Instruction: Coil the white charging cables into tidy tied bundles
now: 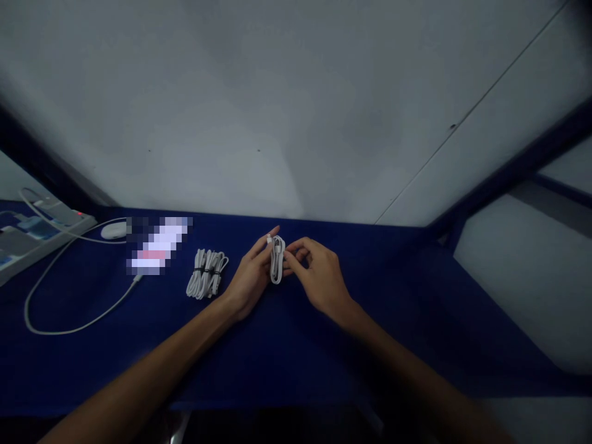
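Note:
A coiled white charging cable is held upright between my two hands above the blue tabletop. My left hand grips its left side, with the thumb and fingers near the small white connector at the top. From the other side, my right hand pinches at the coil, its thumb and bent fingers touching the edge. Left of my left hand lie several bundled white cables, side by side, with black ties around their middles.
A pixelated phone lies at the left, a white cord plugged into its near end. Beside it is a white rounded object. A power strip with plugs and a red light stands at the far left. A pale wall rises behind the blue tabletop.

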A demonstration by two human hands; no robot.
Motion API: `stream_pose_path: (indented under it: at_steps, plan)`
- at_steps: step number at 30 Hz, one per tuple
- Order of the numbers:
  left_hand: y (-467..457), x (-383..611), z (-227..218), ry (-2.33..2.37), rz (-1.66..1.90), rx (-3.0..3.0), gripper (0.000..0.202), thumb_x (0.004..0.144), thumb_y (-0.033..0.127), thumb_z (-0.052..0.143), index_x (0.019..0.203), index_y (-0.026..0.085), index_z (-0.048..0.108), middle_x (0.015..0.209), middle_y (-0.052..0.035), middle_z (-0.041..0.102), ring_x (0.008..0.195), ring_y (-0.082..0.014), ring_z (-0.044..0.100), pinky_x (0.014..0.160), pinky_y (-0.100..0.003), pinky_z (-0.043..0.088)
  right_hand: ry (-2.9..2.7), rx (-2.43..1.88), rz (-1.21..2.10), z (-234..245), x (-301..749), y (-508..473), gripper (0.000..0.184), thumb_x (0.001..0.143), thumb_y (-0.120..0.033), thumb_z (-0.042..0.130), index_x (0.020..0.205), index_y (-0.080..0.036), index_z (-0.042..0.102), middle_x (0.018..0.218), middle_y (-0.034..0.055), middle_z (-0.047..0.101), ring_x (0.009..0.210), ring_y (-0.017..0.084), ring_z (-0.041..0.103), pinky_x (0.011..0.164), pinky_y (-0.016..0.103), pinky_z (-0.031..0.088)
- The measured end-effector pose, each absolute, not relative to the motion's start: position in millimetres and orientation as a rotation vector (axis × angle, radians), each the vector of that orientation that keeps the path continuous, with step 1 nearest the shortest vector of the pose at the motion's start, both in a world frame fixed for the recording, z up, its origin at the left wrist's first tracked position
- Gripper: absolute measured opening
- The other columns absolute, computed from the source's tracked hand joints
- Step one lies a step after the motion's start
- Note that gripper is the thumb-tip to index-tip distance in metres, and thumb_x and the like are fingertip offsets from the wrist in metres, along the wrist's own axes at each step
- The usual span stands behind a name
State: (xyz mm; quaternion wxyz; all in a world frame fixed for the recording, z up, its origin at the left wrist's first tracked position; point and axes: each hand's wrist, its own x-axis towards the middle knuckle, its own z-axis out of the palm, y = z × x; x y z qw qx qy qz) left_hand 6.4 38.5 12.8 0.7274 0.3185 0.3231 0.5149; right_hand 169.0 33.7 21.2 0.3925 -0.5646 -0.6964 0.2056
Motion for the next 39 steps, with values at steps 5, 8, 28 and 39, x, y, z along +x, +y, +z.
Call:
stream_pose_path:
  at_steps: [5,8,28,39]
  plan:
    - [33,9,15,0.690,1.117,0.809,0.048,0.105,0.032,0.069,0.152,0.030,0.064,0.129,-0.0123,0.077,0.118,-0.0271,0.075,0.101,-0.038,0.058,-1.642,-1.426,0.577,17,162,35,0.013,0.097,-0.038,0.074,0.094,-0.025,0.074,0.087,0.0039,0.077,0.078,0.023,0.071,0.070,0.038,0.053]
    - [32,10,12,0.726,1.112,0.909,0.049,0.102,0.034,0.073,0.150,0.028,0.066,0.128,-0.0130,0.079,0.116,-0.0264,0.076,0.099,-0.035,0.057,-1.565,-1.420,0.622,16,160,35,0.011,0.094,-0.035,0.076,0.092,-0.025,0.075,0.089,0.0044,0.078,0.077,0.023,0.072,0.071,0.038,0.055]
    - [36,6,9,0.783,1.123,0.857,0.041,0.104,0.038,0.070,0.141,0.022,0.071,0.123,-0.0134,0.077,0.104,-0.0238,0.075,0.093,-0.036,0.059,-1.152,-1.157,1.236,10,171,39,0.036,0.083,-0.042,0.085,0.109,-0.019,0.074,0.096,0.0081,0.079,0.072,0.020,0.072,0.046,0.027,0.049]
    - [39,3,7,0.822,1.169,0.855,0.035,0.101,0.038,0.073,0.131,0.021,0.076,0.125,-0.0140,0.077,0.106,-0.0246,0.075,0.093,-0.038,0.061,-1.224,-1.028,1.355,9,174,35,0.026,0.085,-0.037,0.086,0.104,-0.022,0.077,0.095,0.0072,0.077,0.084,0.023,0.074,0.049,0.027,0.049]
